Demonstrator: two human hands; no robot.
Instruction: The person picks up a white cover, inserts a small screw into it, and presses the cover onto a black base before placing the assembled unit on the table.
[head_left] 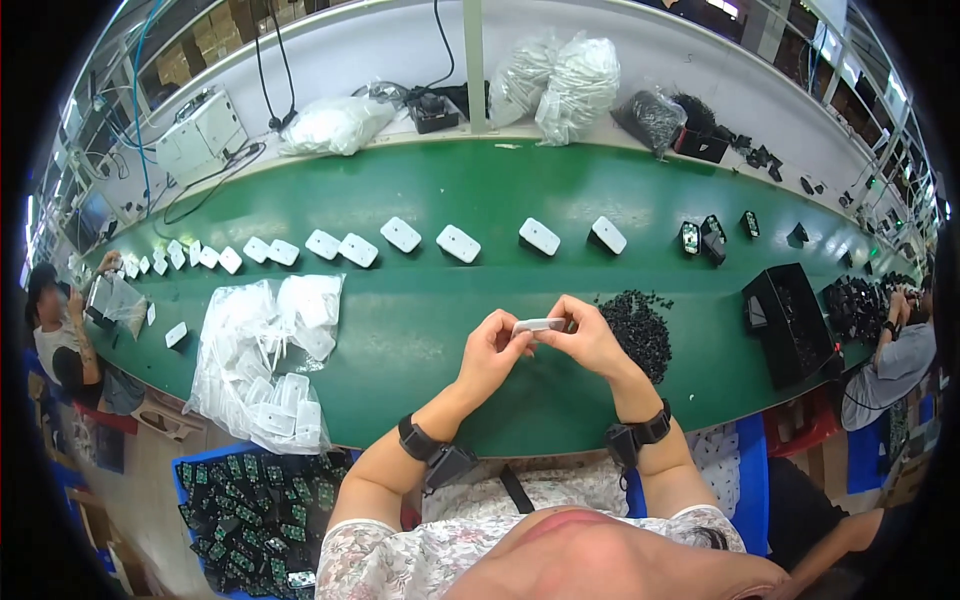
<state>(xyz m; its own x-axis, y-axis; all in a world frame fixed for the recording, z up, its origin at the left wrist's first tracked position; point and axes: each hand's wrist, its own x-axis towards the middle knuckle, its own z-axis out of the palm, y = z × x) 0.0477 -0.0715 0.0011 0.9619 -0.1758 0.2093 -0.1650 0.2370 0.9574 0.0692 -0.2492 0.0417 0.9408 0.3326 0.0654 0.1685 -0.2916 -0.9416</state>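
Note:
Both of my hands meet over the green bench, gripping a small white plastic casing [540,325] seen nearly edge-on. My left hand [490,350] pinches its left end, while my right hand [592,342] has thumb and fingers closed on the right end. Just right of my right hand lies a heap of small black parts [640,335]. To the left, a clear plastic bag [225,335] spills white plastic covers [290,410]. Beyond my hands stand white casings, among them one casing [458,244] and another casing [539,237], in a line running left.
A black box [790,325] stands at the right, with dark devices [691,238] farther back. Below the bench edge is a blue bin [185,480] of circuit boards. Co-workers sit at the far left [60,340] and far right [890,365]. Stuffed plastic bags [575,90] line the back shelf.

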